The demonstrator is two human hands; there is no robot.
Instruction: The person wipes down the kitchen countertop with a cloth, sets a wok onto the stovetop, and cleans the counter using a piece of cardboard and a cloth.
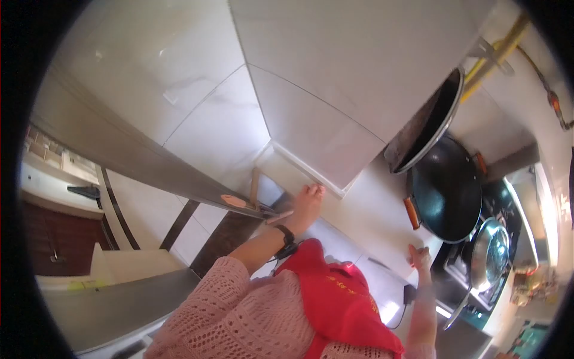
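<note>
My left hand [307, 208], below a black wristband, reaches onto the white counter [382, 206] near the wall corner. Its fingertips are curled and held together, and whatever lies under them is hidden. At the counter's front edge is my right hand [420, 257], with its fingers apart and nothing visible in it. Just beyond my right hand stands a large dark wok [447, 190] with wooden handles. A wide dark pan [427, 128] leans on its side against the wall behind the wok.
A lidded pan [490, 254] with a long handle sits on the stove [457, 269] at the right. A yellow pipe [493, 57] runs along the back wall. At the left, a long panel edge [149, 161] stands beside my left arm.
</note>
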